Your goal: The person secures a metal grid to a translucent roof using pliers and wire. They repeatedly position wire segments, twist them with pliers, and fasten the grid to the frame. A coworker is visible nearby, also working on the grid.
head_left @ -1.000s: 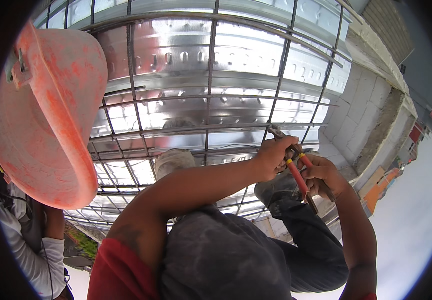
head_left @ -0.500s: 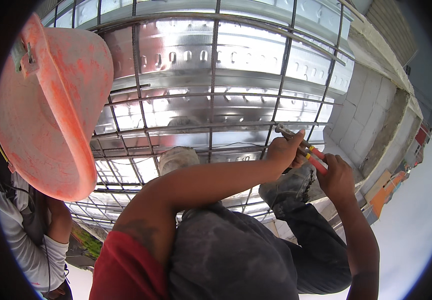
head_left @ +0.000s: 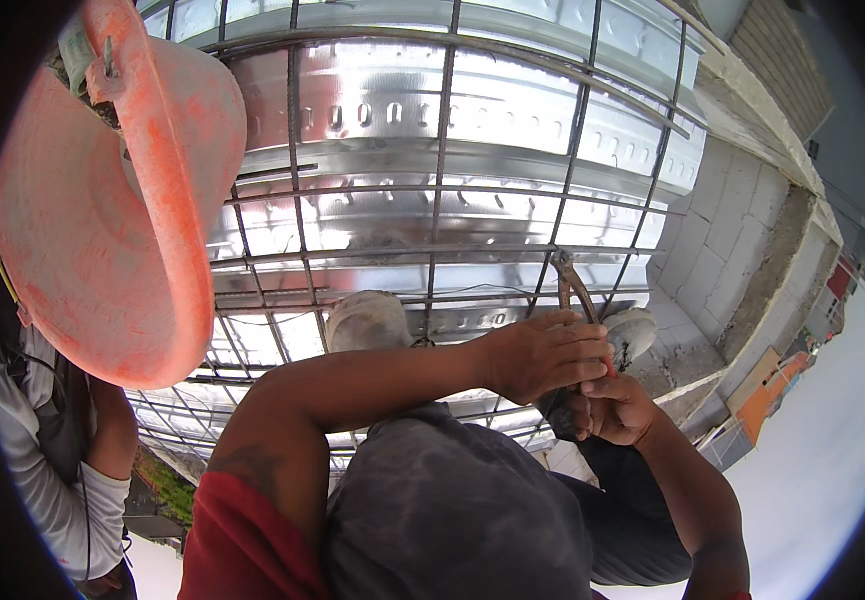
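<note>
A pair of pincers (head_left: 573, 283) with red handles stands with its jaws at a crossing of the steel reinforcing bars (head_left: 492, 247). My left hand (head_left: 547, 355) lies across the handles, fingers wrapped over them. Just below it, my right hand (head_left: 617, 408) is closed around the red handle end, with its fingers curled. Most of the handles are hidden by my hands. Whether wire sits in the jaws is too small to tell. Beneath the bar grid, shiny corrugated metal decking (head_left: 372, 150) shows slots along its ribs.
At the left stands a co-worker in an orange hard hat (head_left: 177, 200), a white sleeve (head_left: 27, 470) below it. My pale, dusty shoes (head_left: 367, 320) rest on the grid. A block wall (head_left: 707, 230) with a rough concrete edge borders the decking on the right.
The pincers have swung more upright, and their handles, spread before, are now close together. My left hand has slid down the handles; my right hand has moved down and left beside it.
</note>
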`<action>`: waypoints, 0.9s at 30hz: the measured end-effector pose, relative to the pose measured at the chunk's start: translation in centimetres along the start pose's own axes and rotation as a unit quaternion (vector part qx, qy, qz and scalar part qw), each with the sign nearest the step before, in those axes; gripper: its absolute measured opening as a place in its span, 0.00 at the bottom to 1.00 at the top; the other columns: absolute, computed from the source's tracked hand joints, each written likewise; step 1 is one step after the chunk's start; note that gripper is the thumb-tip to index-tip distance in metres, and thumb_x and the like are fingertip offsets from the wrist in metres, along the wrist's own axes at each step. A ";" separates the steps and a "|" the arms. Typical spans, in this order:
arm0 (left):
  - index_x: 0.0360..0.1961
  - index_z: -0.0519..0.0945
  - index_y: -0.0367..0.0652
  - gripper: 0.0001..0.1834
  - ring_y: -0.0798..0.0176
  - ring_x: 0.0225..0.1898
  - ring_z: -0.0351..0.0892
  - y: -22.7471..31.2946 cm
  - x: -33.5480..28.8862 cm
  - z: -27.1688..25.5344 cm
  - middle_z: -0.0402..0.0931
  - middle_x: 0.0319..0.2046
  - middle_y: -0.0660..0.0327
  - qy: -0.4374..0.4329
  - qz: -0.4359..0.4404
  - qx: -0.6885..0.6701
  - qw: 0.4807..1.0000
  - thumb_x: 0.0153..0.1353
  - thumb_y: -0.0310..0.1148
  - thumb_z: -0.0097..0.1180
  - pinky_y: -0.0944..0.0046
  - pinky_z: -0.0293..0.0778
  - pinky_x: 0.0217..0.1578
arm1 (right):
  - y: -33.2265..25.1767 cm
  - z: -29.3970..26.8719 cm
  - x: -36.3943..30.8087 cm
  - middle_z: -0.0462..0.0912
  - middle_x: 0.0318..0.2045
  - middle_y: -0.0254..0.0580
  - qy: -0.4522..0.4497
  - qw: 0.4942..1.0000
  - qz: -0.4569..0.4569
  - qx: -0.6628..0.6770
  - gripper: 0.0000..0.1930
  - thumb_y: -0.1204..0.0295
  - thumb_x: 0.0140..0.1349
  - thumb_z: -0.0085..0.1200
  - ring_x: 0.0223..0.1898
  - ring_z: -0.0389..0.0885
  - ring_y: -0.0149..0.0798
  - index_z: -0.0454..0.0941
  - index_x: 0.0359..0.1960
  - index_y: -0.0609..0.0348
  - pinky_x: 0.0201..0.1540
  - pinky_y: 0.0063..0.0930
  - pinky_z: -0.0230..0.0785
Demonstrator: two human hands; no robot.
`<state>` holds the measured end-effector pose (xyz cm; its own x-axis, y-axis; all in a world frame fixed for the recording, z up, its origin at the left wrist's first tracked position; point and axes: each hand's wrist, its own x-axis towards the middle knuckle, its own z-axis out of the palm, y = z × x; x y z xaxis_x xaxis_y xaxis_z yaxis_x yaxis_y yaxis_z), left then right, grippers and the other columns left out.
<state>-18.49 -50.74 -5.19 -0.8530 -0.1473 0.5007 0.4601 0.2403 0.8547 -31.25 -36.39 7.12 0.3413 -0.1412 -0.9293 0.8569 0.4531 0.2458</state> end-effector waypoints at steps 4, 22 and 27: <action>0.57 0.75 0.41 0.25 0.51 0.63 0.72 -0.9 0.5 1.3 0.74 0.55 0.54 0.005 0.020 0.077 0.997 0.57 0.33 0.57 0.46 0.67 0.65 | 0.2 -0.5 0.1 0.78 0.29 0.40 -0.043 0.998 0.012 0.037 0.17 0.59 0.70 0.52 0.31 0.85 0.44 0.74 0.47 0.62 0.39 0.45 0.81; 0.43 0.79 0.45 0.24 0.57 0.48 0.79 -4.1 2.6 3.0 0.78 0.41 0.59 -0.036 0.022 -0.018 0.999 0.42 0.39 0.67 0.52 0.75 0.54 | -2.4 -1.1 -0.9 0.79 0.50 0.63 -0.035 0.993 0.062 -0.095 0.45 0.34 0.64 0.45 0.45 0.84 0.59 0.66 0.63 0.70 0.44 0.54 0.80; 0.30 0.78 0.47 0.12 0.59 0.35 0.81 -4.1 3.7 3.4 0.78 0.29 0.64 -0.105 -0.010 0.034 0.994 0.48 0.40 0.63 0.58 0.75 0.38 | -3.1 -0.3 -1.1 0.81 0.43 0.62 -0.019 0.996 0.016 -0.082 0.34 0.47 0.68 0.50 0.40 0.86 0.52 0.69 0.58 0.72 0.40 0.53 0.82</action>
<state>-24.35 -49.03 -7.33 -0.8977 0.0483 0.4380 0.4309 0.3040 0.8496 -34.40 -37.32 7.32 0.3849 -0.1556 -0.9098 0.7713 0.5957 0.2244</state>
